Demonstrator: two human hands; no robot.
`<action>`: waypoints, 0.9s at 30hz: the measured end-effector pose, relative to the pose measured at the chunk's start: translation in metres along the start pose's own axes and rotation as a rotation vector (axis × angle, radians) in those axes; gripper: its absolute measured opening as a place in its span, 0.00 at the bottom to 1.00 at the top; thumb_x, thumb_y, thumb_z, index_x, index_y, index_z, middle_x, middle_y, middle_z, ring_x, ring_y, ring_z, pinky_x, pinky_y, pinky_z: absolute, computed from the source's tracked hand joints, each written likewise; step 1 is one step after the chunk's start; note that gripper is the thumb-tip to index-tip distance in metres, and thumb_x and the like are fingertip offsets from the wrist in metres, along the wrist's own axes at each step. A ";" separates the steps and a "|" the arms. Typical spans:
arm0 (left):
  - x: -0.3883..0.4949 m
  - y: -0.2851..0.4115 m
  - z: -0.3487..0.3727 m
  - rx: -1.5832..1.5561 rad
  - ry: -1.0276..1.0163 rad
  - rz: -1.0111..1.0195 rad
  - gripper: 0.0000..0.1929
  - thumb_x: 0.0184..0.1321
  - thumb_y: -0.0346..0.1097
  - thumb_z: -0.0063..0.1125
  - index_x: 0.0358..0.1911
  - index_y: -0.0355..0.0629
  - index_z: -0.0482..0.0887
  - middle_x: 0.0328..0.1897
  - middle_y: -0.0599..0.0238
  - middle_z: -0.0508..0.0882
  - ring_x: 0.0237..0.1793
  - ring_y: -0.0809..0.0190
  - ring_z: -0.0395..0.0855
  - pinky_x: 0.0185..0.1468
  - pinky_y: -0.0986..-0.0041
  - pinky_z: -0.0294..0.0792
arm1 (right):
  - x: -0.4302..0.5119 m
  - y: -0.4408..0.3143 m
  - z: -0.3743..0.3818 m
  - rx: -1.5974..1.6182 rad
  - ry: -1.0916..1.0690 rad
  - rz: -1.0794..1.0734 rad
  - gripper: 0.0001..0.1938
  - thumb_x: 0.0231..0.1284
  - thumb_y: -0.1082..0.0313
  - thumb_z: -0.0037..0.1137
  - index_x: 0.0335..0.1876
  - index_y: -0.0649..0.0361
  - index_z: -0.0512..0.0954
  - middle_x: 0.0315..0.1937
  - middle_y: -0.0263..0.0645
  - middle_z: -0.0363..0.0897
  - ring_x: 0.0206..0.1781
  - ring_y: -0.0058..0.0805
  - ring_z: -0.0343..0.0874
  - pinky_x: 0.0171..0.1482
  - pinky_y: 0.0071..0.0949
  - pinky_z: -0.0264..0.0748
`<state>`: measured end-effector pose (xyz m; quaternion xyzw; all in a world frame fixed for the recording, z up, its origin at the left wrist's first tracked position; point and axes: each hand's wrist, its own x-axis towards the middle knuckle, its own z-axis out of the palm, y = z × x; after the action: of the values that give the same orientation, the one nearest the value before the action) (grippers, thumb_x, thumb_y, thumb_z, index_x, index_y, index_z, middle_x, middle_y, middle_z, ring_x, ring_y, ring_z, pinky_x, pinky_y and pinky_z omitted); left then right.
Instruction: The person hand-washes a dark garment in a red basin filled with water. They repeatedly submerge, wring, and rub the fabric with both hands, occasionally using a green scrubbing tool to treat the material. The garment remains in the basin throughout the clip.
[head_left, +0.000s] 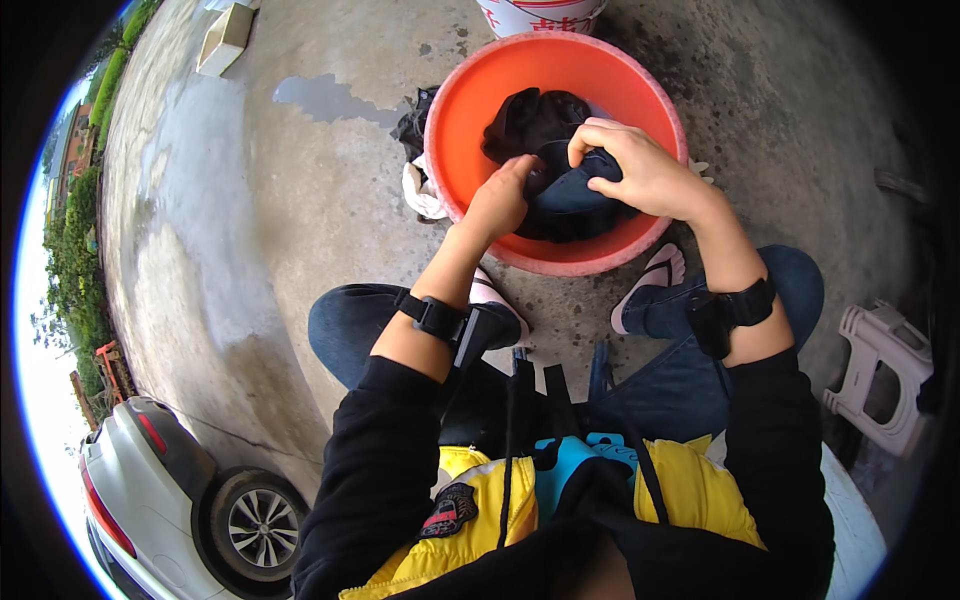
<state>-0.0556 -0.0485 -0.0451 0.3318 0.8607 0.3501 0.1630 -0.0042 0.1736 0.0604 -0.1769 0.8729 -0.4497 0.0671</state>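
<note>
An orange-red plastic basin stands on the concrete before me, between my feet. Dark wet-looking clothes are bunched inside it. My right hand is over the right side of the pile, thumb and fingers curled around a fold of a dark navy garment. On the left, my left hand grips the edge of the same garment, its fingertips partly hidden in the cloth. Both hands are inside the basin's rim.
Black cloth and white cloth lie on the ground left of the basin. A white bucket with red markings stands beyond it. A plastic stool is at right, a parked car at lower left, a pale box farther off.
</note>
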 end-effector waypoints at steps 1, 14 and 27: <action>-0.003 0.001 0.000 0.007 -0.047 0.014 0.20 0.60 0.24 0.45 0.55 0.46 0.75 0.50 0.51 0.80 0.52 0.46 0.79 0.54 0.61 0.71 | -0.001 -0.003 -0.009 -0.045 -0.080 0.026 0.14 0.44 0.82 0.61 0.36 0.62 0.71 0.38 0.37 0.75 0.49 0.38 0.74 0.55 0.33 0.70; -0.011 0.034 -0.011 0.468 -0.628 -0.084 0.23 0.63 0.30 0.49 0.60 0.67 0.74 0.50 0.59 0.76 0.56 0.55 0.78 0.51 0.63 0.72 | -0.018 -0.003 -0.019 -0.686 -0.071 0.019 0.14 0.44 0.83 0.61 0.36 0.55 0.82 0.36 0.33 0.75 0.50 0.34 0.71 0.61 0.32 0.60; -0.007 0.025 -0.009 0.225 -0.567 0.088 0.22 0.58 0.29 0.50 0.58 0.49 0.73 0.53 0.57 0.80 0.61 0.50 0.73 0.61 0.57 0.67 | -0.006 -0.025 -0.035 0.129 0.003 -0.213 0.09 0.32 0.87 0.54 0.22 0.64 0.77 0.26 0.34 0.63 0.33 0.28 0.67 0.41 0.30 0.66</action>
<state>-0.0436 -0.0449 -0.0203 0.4689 0.7992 0.1528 0.3436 -0.0021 0.1887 0.1010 -0.2631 0.8187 -0.5097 0.0289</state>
